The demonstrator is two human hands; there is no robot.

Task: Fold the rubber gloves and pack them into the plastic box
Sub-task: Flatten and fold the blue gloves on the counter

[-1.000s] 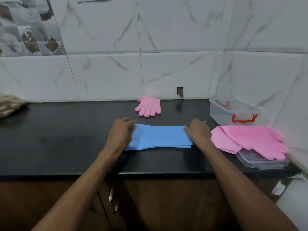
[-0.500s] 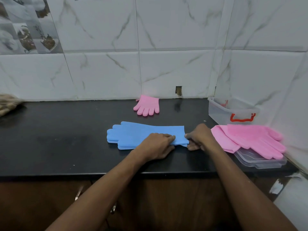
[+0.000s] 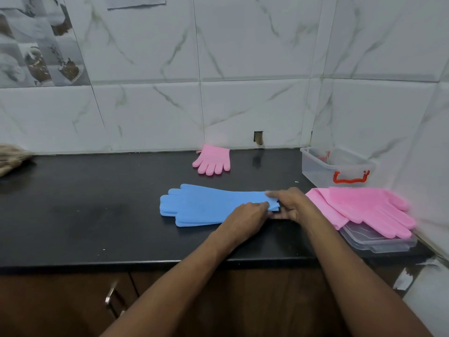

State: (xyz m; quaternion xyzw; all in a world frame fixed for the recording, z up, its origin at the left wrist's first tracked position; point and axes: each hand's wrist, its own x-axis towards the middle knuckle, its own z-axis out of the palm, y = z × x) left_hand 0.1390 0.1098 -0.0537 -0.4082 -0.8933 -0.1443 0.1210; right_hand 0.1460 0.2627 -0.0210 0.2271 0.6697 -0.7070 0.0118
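Observation:
A pair of blue rubber gloves [image 3: 209,205] lies stacked flat on the black counter [image 3: 85,215], fingers pointing left. My left hand [image 3: 245,218] rests on the cuff end near its front edge, fingers pinching it. My right hand [image 3: 290,203] grips the same cuff end from the right. A clear plastic box [image 3: 335,170] with a red latch stands open in the right back corner. Pink gloves [image 3: 364,207] lie spread over the clear lid [image 3: 379,240] at the right. Another pink glove [image 3: 213,160] lies folded by the back wall.
Tiled walls close off the back and right sides. A brownish cloth [image 3: 12,159] sits at the far left of the counter. Below the counter's front edge is a wooden cabinet with a metal handle [image 3: 110,291].
My left hand moved from the gloves' finger end across to the cuff end beside my right hand, uncovering the blue fingers. The right hand stayed at the cuff.

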